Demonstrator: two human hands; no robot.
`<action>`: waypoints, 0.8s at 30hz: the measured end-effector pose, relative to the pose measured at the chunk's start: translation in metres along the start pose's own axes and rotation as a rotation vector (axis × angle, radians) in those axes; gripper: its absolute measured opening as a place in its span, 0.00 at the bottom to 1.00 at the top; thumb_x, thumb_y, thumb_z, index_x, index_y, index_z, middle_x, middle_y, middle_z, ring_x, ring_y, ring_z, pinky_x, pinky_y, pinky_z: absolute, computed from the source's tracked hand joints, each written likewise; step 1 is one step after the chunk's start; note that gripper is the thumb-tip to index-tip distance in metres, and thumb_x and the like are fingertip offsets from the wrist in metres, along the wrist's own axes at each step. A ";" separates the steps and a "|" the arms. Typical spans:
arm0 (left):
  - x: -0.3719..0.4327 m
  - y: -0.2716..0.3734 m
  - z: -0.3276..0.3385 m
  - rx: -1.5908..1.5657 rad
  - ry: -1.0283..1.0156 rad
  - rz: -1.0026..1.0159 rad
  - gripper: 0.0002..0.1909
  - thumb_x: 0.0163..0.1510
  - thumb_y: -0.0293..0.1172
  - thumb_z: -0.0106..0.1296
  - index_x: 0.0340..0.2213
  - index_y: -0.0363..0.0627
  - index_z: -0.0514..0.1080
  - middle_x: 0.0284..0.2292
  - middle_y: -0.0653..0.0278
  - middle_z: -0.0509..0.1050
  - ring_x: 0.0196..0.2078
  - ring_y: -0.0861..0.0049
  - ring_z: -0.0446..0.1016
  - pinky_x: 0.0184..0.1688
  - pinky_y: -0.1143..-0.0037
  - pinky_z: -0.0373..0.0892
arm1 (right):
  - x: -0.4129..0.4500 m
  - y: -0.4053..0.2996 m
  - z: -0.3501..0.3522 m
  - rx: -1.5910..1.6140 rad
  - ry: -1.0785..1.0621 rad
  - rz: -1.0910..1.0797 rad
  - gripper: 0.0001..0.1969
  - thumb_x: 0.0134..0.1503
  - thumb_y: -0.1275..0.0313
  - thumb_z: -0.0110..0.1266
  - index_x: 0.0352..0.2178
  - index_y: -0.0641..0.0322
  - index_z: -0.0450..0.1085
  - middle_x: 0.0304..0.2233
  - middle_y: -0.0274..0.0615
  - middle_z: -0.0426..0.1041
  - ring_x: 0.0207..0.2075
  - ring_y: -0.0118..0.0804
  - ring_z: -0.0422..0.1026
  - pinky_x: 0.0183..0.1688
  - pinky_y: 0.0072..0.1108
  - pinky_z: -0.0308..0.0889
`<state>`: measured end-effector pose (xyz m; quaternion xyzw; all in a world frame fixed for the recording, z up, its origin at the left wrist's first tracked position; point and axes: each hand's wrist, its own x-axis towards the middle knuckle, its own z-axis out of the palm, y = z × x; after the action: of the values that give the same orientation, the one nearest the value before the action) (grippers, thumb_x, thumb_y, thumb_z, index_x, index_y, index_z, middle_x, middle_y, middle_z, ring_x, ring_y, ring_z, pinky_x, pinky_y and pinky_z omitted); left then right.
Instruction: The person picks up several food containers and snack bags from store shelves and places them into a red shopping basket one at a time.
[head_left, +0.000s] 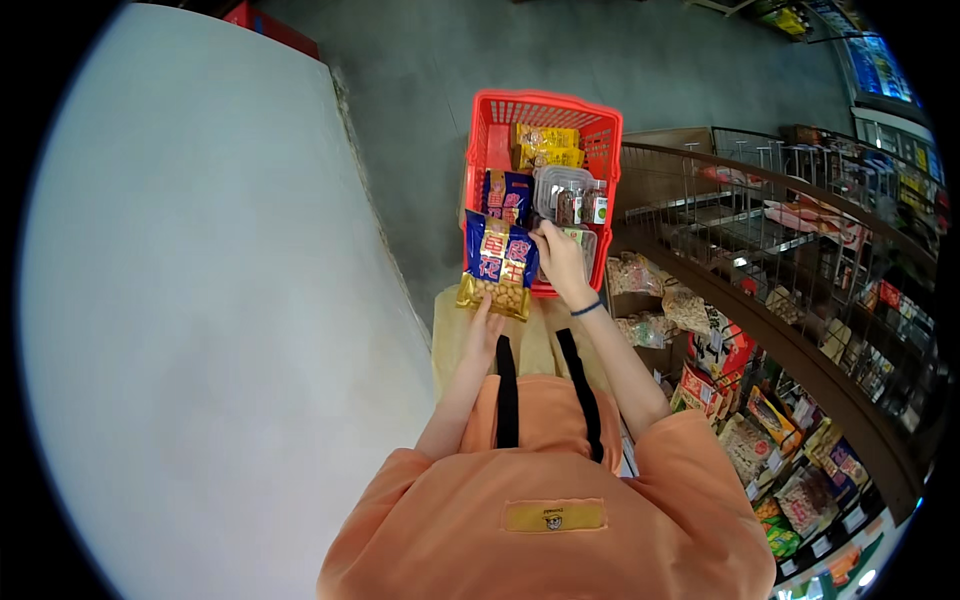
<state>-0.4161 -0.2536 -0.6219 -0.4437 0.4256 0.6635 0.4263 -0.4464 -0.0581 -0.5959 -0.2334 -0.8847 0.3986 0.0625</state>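
A blue and gold bag of coated peanuts (497, 262) is between my two hands, over the near end of a red plastic shopping basket (484, 112). My left hand (486, 328) grips its bottom edge, with the thumb on the front. At the bag's upper right edge, my right hand (561, 261) pinches the side. Inside the basket lies a similar blue bag (508, 192), partly covered by the held one. Beyond it are yellow snack packets (548, 155). Two small jars (582, 204) rest by clear plastic boxes (559, 177) on the right; my right hand partly hides one box.
A white wall (225, 262) runs close along my left. To the right, a store shelf with a dark curved rail (780, 367) and wire racks (750, 217) holds bagged snacks (742, 450). Grey floor (405, 112) stretches beyond the basket.
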 end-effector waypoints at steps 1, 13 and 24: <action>0.004 0.003 0.002 0.057 -0.067 0.025 0.35 0.46 0.46 0.53 0.52 0.51 0.50 0.50 0.69 0.56 0.53 0.76 0.54 0.53 0.75 0.53 | 0.006 0.005 0.004 0.001 -0.018 0.012 0.06 0.49 0.74 0.49 0.23 0.64 0.59 0.21 0.50 0.67 0.24 0.52 0.67 0.24 0.32 0.61; 0.060 0.010 0.039 0.017 -0.036 0.180 0.34 0.48 0.37 0.53 0.51 0.45 0.47 0.49 0.60 0.55 0.51 0.75 0.57 0.54 0.75 0.53 | 0.070 0.048 0.030 -0.116 -0.045 0.078 0.06 0.48 0.75 0.48 0.24 0.65 0.59 0.17 0.53 0.66 0.21 0.53 0.68 0.22 0.35 0.63; 0.113 -0.001 0.049 -0.222 0.105 -0.003 0.26 0.43 0.23 0.56 0.43 0.48 0.56 0.43 0.69 0.64 0.47 0.81 0.61 0.50 0.78 0.53 | 0.094 0.068 0.074 -0.327 -0.259 0.024 0.06 0.48 0.74 0.47 0.25 0.65 0.59 0.15 0.56 0.67 0.20 0.55 0.68 0.21 0.37 0.65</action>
<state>-0.4541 -0.1861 -0.7181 -0.5227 0.3707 0.6818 0.3527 -0.5269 -0.0254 -0.7029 -0.1978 -0.9354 0.2771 -0.0954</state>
